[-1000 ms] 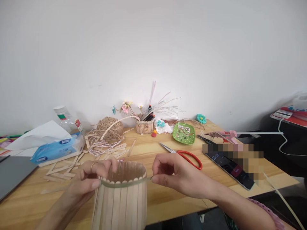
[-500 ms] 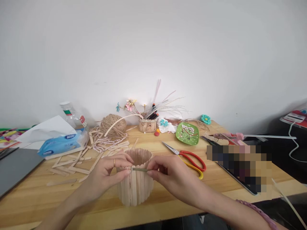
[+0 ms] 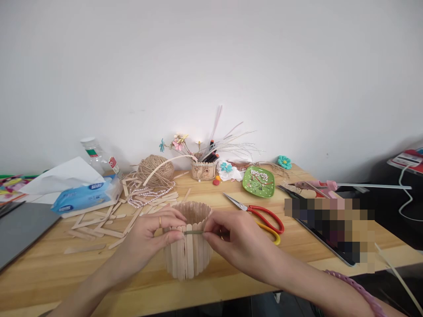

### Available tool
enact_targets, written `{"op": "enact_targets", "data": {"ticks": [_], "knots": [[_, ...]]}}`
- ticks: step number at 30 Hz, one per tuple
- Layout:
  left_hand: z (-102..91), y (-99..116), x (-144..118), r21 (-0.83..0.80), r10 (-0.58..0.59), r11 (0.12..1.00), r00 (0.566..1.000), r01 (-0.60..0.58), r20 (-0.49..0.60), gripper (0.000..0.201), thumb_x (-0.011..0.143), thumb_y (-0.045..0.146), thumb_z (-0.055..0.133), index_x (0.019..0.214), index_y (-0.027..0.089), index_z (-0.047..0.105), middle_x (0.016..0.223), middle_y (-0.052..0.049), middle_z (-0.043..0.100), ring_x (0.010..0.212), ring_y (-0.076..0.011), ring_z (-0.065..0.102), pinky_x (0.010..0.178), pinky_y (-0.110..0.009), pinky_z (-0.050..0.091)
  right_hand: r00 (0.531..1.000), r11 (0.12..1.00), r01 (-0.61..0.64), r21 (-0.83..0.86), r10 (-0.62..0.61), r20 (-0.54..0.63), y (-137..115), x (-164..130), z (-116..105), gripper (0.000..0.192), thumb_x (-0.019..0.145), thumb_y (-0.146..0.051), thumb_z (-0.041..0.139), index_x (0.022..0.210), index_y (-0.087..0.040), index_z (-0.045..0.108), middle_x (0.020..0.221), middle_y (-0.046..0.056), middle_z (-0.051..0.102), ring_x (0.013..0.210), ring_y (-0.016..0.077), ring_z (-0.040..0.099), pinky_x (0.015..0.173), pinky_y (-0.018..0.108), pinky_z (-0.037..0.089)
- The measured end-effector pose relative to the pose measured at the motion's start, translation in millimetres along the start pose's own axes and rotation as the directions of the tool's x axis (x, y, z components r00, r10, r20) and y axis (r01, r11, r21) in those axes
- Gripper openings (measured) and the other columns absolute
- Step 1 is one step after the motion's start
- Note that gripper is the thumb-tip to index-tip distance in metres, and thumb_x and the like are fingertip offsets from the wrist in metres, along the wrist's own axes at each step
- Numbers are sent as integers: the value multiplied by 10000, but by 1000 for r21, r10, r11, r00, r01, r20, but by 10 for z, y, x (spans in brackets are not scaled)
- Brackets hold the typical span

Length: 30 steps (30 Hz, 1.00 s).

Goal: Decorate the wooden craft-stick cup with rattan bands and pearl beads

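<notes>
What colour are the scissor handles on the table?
Red on the scissors, with a yellow handle just beneath; head view.

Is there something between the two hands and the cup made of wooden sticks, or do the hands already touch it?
Nothing visible stands between them. The left hand and the right hand both rest on the stick cup, pinching a thin green band against its front. The red scissors lie apart, behind the right hand.

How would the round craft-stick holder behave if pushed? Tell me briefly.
The round holder of pale wooden craft sticks probably weighs little, being hollow thin slats. It may slide or tip readily, standing taller than wide. The left hand and right hand pinch a thin green band, so joints may be fragile.
</notes>
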State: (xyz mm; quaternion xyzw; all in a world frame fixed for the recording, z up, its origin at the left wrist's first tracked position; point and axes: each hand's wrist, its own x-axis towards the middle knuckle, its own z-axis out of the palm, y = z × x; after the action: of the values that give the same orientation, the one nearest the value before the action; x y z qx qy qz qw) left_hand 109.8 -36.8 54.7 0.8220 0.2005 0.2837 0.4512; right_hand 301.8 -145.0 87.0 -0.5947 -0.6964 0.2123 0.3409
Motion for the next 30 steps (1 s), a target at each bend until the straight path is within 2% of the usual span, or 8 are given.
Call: {"op": "enact_targets", "data": {"ticks": [4, 8, 15, 22, 26, 30], "knots": [[12, 19, -19, 5, -21, 1000, 1000, 21, 7, 104, 795, 234, 615, 827, 267, 708, 918, -7, 652, 925, -151, 571, 846, -257, 428, 1000, 1000, -8, -6, 8, 1, 0, 18, -5, 93, 753, -112, 558, 708, -166, 619, 612, -31, 617, 529, 73, 525, 517, 169, 358], [33, 10, -20, -34, -91, 995, 996, 91, -8, 88, 797, 239, 602, 790, 250, 689, 918, -10, 642, 934, -157, 560, 858, -271, 412, 1000, 1000, -23, 1, 23, 8, 12, 31, -5, 53, 764, -147, 591, 725, -168, 620, 622, -27, 621, 545, 80, 534, 526, 178, 361], [-53, -79, -44, -243, -159, 958, 987, 150, -16, 49, 757, 252, 648, 724, 233, 679, 874, -26, 639, 947, -189, 547, 834, -297, 412, 979, 955, -191, 225, 168, 119, 120, 28, -130, 133, 767, -287, 641, 722, -166, 611, 640, -25, 583, 592, 88, 513, 528, 185, 379], [-103, -152, -71, -403, -55, 912, 997, 73, 57, 85, 736, 288, 677, 708, 209, 685, 764, -41, 623, 846, -196, 525, 753, -310, 406, 959, 940, -243, 241, 196, 205, 145, 10, -243, 185, 762, -337, 644, 722, -156, 637, 631, -24, 586, 578, 82, 491, 508, 188, 351], [-91, -146, -68, -474, -6, 880, 999, 20, 32, 139, 706, 335, 699, 683, 198, 685, 748, -36, 610, 767, -179, 511, 668, -282, 396, 953, 920, -266, 289, 207, 220, 121, -6, -255, 199, 718, -327, 700, 690, -147, 620, 596, -41, 549, 554, 70, 460, 491, 180, 331], [-95, -123, -116, -499, -24, 867, 1000, 13, -15, 179, 679, 372, 718, 642, 203, 676, 658, -8, 547, 749, -168, 503, 652, -262, 390, 956, 890, -262, 373, 185, 229, 125, -20, -253, 241, 694, -350, 725, 672, -144, 603, 570, -56, 508, 533, 62, 421, 478, 181, 307]]}}
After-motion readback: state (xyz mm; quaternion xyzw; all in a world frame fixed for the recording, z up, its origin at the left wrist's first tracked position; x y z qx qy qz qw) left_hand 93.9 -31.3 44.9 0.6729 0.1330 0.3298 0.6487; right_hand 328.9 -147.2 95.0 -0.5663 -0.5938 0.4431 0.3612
